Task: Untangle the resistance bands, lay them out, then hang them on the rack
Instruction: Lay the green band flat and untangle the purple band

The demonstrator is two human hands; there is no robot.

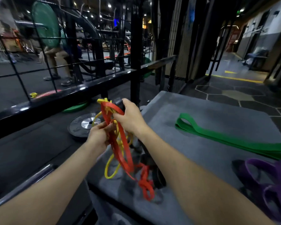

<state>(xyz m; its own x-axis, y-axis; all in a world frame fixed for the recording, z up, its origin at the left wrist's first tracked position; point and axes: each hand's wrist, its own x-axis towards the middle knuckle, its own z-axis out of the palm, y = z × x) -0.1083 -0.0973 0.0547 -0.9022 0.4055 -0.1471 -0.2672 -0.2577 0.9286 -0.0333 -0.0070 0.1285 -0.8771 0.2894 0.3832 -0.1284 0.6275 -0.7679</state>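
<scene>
A red resistance band (122,148) and a thin yellow band (111,168) hang tangled together above the left end of a grey padded platform (201,111). My left hand (99,135) pinches the tangle low down. My right hand (130,116) grips the red band higher up, near a dark object behind it. The red band's lower loops rest on the platform. A green band (225,135) lies stretched out flat on the platform to the right. A purple band (276,184) lies in loops at the right edge. A black band (156,172) sits under the tangle.
A black metal rack frame (135,46) with a wire grid (39,46) stands behind the platform. A black weight plate (83,125) and a green plate (75,108) lie on the dark floor to the left. A barbell (23,185) lies at lower left. A person stands beyond the grid.
</scene>
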